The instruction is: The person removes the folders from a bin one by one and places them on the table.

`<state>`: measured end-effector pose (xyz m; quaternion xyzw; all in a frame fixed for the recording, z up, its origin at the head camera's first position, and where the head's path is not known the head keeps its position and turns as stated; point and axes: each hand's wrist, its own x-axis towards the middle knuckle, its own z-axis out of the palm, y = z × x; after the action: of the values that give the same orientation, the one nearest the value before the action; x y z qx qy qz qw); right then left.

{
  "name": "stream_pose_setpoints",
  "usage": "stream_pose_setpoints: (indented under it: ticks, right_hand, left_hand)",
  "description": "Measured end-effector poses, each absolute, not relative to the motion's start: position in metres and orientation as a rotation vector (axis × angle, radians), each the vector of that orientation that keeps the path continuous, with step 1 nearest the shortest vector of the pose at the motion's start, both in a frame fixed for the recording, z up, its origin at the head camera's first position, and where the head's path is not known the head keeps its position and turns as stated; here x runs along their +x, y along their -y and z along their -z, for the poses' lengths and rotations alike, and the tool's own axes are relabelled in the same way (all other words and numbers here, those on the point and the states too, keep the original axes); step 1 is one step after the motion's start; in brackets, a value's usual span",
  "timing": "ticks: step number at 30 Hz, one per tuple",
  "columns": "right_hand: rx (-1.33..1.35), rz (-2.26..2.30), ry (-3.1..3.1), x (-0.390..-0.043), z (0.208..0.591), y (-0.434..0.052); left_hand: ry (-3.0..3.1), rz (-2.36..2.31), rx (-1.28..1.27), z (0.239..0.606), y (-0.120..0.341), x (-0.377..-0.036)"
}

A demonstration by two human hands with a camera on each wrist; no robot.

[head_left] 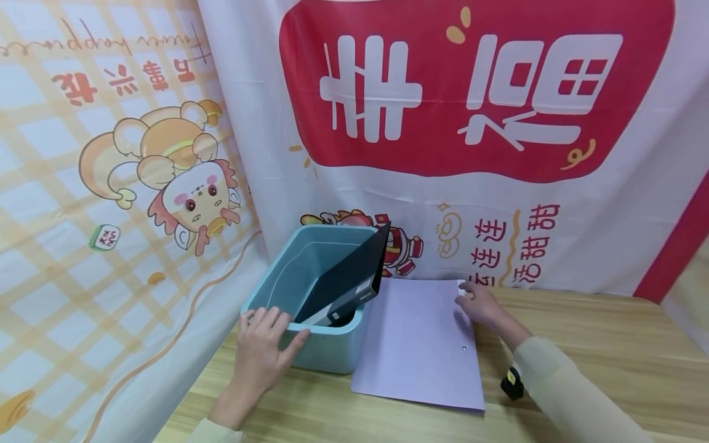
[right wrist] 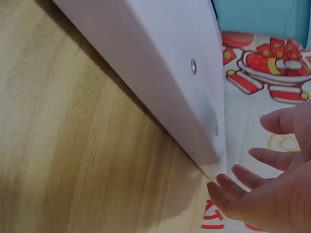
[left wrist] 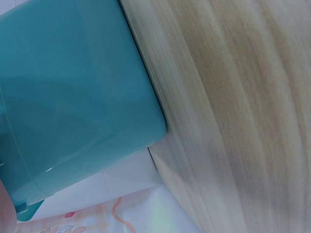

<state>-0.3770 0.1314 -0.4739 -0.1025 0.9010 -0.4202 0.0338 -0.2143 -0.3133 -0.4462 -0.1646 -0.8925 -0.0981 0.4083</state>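
Observation:
A light-blue plastic bin [head_left: 327, 351] stands on the wooden table, and my left hand [head_left: 263, 351] grips its near left rim with the fingers bent over the edge. Inside the bin, a black file folder [head_left: 351, 271] leans to the right, its upper part above the rim. Beside the bin lies a flat lilac folder [head_left: 415, 344] with small metal rivets along its right side. My right hand [head_left: 483, 304] is at that folder's far right corner. The right wrist view shows its fingers [right wrist: 233, 187] spread and slightly bent, holding nothing.
A small black and yellow object [head_left: 512, 384] lies on the table [head_left: 598, 344] close to the right sleeve. Printed cloth [head_left: 443, 191] hangs behind the bin and folder, and more printed cloth [head_left: 138, 258] borders the left side.

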Motion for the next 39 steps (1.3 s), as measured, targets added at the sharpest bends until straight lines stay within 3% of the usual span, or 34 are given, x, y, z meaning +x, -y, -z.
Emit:
stream_pose_setpoints:
  ticks: [16, 39]
  right_hand:
    - [-0.775, 1.386, -3.023, -0.349, 0.457, -0.117]
    - [-0.898, 1.484, -3.003, -0.325, 0.441, -0.091]
  left_hand:
    - [2.246, 0.256, -0.421, 0.446, 0.313, -0.215]
    - [2.258, 0.267, -0.416, 0.447, 0.313, -0.217]
